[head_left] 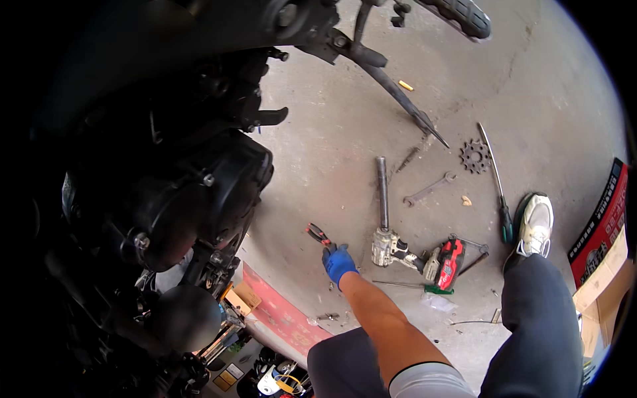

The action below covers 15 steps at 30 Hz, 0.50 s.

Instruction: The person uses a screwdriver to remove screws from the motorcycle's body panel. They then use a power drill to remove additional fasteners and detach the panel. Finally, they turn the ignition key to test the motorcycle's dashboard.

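Note:
My right hand [339, 264], in a blue glove, reaches low over the floor, its fingers closed on small red-and-black pliers [318, 233]. My left hand is out of sight. To the right of the pliers lies a pale, grimy cordless impact wrench [389, 246] with a red battery [452, 260] and a long metal tube [383, 192] at its nose. An open-end spanner [430, 189], a toothed sprocket [474, 156] and a long screwdriver with a green-and-black handle [505, 222] lie farther up and right, near my shoe [534, 222].
A black motorcycle engine and frame [179, 212] fill the left side, a slanting metal stand [398, 93] reaching toward the floor. A red-printed cardboard box [600, 285] is at the right edge. A small carton [243, 296] and assorted clutter sit at lower left.

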Motion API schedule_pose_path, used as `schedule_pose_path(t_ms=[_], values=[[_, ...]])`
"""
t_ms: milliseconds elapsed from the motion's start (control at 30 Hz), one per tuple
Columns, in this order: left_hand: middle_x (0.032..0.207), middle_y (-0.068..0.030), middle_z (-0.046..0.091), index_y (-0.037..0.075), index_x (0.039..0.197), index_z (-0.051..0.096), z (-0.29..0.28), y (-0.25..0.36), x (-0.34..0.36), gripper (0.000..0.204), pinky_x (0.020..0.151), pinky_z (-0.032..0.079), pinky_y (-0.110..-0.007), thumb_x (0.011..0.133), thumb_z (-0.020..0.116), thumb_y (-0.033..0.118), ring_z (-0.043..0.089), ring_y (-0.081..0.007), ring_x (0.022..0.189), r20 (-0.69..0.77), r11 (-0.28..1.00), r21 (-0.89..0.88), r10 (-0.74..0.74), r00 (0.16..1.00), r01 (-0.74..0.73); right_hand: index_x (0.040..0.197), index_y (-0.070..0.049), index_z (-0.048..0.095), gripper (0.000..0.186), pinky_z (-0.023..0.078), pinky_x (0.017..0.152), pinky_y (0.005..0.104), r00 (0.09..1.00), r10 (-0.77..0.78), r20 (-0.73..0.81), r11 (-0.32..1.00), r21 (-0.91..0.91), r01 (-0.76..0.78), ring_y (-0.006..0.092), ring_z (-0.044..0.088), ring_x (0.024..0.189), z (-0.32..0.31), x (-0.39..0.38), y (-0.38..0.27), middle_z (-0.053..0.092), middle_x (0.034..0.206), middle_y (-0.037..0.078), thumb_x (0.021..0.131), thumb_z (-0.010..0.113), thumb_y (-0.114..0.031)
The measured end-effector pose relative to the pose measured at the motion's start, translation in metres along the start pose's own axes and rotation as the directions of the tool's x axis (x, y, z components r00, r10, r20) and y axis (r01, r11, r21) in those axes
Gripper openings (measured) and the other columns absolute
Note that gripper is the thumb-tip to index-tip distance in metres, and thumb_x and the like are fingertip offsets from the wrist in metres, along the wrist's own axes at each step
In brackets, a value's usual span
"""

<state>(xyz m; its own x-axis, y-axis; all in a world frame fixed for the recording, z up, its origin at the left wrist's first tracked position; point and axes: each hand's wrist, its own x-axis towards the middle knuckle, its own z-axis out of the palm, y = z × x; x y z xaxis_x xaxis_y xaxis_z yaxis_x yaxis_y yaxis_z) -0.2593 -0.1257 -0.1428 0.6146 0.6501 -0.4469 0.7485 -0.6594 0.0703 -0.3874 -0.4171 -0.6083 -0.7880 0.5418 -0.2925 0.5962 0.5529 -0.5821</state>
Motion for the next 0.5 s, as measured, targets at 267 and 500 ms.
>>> schedule_pose_path(t_ms=[267,500], values=[[0.128,-0.0107,0.049,0.01,0.135,0.04,0.014,-0.013,-0.006,0.086,0.098,0.043,-0.041,0.058,0.078,0.005,0.048,-0.029,0.116,-0.037,1.0,-0.006,0.008,0.999,-0.008,0.133,-0.009,0.046,0.043,0.045,0.074,0.0558,0.982,-0.007,0.191,0.997,0.072,-0.007,0.0317,0.053,0.108,0.008,0.078,0.029,0.055,0.121,0.011,0.091,0.047,-0.016],[0.128,-0.0103,0.049,0.012,0.135,0.041,0.018,-0.015,0.001,0.084,0.098,0.043,-0.041,0.059,0.077,0.006,0.049,-0.0294,0.116,-0.023,1.0,0.011,0.01,1.0,-0.009,0.133,-0.009,0.047,0.042,0.046,0.072,0.0569,0.993,0.027,0.118,1.0,-0.016,-0.025,0.0331,0.055,0.102,0.007,0.09,0.03,0.058,0.115,0.012,0.092,0.046,-0.014]])
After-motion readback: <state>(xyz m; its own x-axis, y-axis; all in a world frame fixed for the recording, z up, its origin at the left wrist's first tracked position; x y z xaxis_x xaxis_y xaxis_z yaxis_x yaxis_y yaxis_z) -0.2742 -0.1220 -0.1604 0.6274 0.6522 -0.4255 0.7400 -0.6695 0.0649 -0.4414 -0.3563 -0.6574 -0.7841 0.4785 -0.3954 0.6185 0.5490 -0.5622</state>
